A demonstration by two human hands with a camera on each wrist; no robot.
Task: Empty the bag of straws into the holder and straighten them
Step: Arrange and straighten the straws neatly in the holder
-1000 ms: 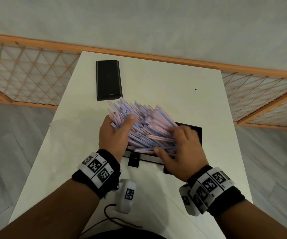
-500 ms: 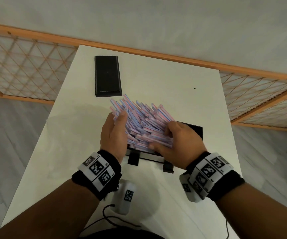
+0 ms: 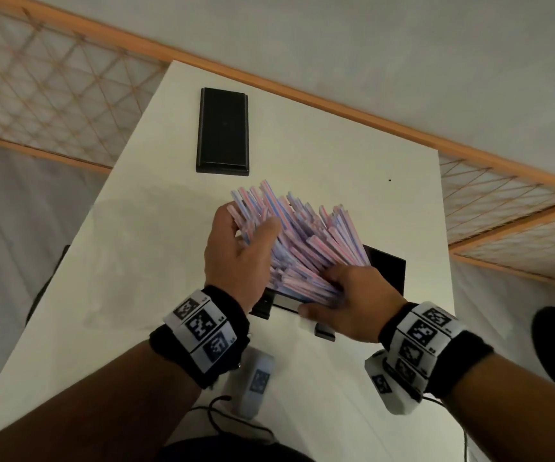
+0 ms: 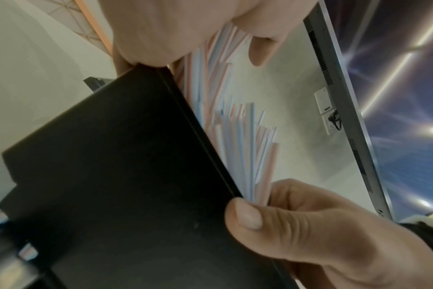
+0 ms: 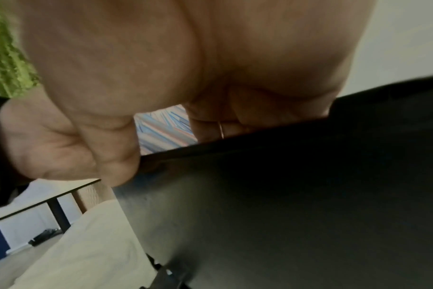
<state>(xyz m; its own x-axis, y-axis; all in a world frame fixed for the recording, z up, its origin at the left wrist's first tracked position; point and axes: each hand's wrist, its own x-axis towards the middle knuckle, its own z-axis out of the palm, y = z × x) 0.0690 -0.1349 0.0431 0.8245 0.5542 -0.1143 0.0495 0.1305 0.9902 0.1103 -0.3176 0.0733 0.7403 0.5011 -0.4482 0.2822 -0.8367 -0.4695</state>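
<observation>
pink-and-blue straws (image 3: 306, 241), black holder (image 3: 387, 268), white table (image 3: 156, 235)

A flat black rectangular lid (image 3: 222, 131) lies at the far left of the white desk (image 3: 329, 168). Behind the desk runs an orange wooden lattice fence (image 3: 52, 81) on a grey floor (image 3: 19, 208). A white wall socket with a black plug (image 4: 327, 112) shows in the left wrist view.
</observation>
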